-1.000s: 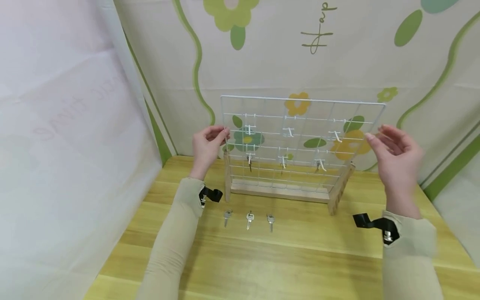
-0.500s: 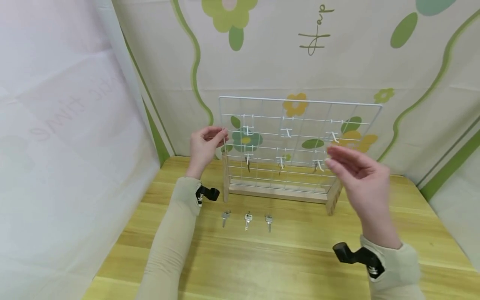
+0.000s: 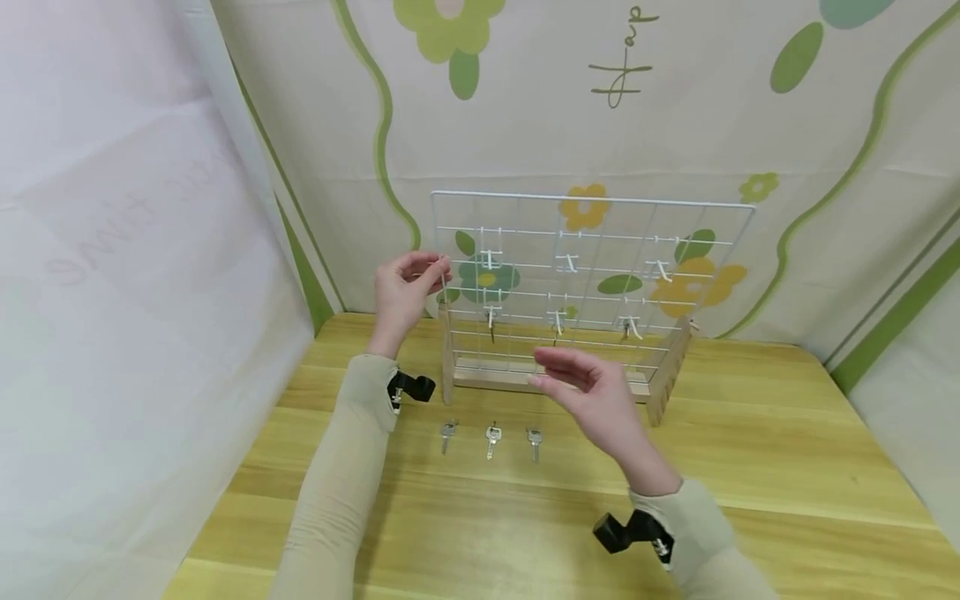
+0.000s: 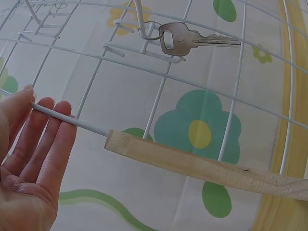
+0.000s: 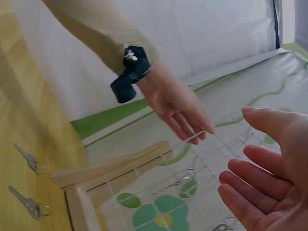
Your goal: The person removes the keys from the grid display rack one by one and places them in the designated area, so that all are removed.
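Note:
My left hand (image 3: pixel 401 296) holds the left side wire of a white wire grid rack (image 3: pixel 592 199), thumb in front and fingers behind it in the left wrist view. My right hand (image 3: pixel 592 400) hangs in front of the rack's lower part, fingers loosely bent and holding nothing; the right wrist view shows its palm and fingers (image 5: pixel 255 173) bare. Three silver keys (image 3: pixel 492 440) with small rings lie in a row on the table before the rack. Another key (image 4: pixel 185 39) hangs by its ring from a lower hook, and more hang along that row.
White hooks (image 3: pixel 570 263) sit on the grid in two rows; the upper ones carry no keys. A wooden stand (image 3: pixel 660 387) supports the grid on the wood-grain table (image 3: pixel 480 533). Flower-printed cloth (image 3: pixel 525 125) closes off the back, and white cloth (image 3: pixel 112 333) the left side.
My right hand has left the rack's right edge and moved left and down to the front of its lower part. My left hand has stayed at the left edge.

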`<state>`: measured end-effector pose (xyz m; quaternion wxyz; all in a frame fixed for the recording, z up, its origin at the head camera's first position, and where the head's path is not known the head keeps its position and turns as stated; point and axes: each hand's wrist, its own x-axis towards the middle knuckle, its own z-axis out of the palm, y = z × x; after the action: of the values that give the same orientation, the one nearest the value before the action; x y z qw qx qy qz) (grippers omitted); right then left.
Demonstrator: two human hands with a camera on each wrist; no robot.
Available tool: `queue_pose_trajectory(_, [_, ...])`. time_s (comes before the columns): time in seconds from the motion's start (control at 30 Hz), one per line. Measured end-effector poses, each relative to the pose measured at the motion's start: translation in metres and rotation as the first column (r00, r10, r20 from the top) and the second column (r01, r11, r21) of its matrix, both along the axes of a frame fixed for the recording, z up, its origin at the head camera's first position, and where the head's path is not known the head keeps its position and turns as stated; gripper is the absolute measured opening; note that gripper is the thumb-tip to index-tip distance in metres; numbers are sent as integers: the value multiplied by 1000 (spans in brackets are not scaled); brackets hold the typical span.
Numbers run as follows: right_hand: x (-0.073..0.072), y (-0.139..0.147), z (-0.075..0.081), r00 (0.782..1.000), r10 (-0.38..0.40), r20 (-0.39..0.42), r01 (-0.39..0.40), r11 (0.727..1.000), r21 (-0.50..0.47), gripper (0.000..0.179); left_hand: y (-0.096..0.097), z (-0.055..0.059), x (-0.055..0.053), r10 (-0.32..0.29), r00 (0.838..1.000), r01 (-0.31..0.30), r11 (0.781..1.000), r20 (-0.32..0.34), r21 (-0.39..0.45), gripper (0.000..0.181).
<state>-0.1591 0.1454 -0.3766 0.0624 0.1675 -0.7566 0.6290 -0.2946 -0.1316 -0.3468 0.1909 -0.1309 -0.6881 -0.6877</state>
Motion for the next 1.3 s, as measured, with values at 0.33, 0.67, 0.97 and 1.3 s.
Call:
queue_pose_trajectory(0.33, [-39,-36,-47,996,-22,87,26,999,-44,41,-1,0,1,-2,1000,2,1000,-3,-1,22])
queue_pose_trajectory(0.67, [-77,-66,-51,993,-93,67,102,983,-154,38,-1,-2,1,9,1000,-9,1000,3,-12,23])
queue_pose_trajectory(0.97, [-89,-77,-49,980,-173,98,189,964,-187,24,1,-3,2,12,1000,-12,1000,19,8,24])
queue_pose_trajectory(1.3, [-96,-82,-37,973,-222,57,229,949,-215,18,-1,7,0,9,1000,-9,1000,-16,4,26])
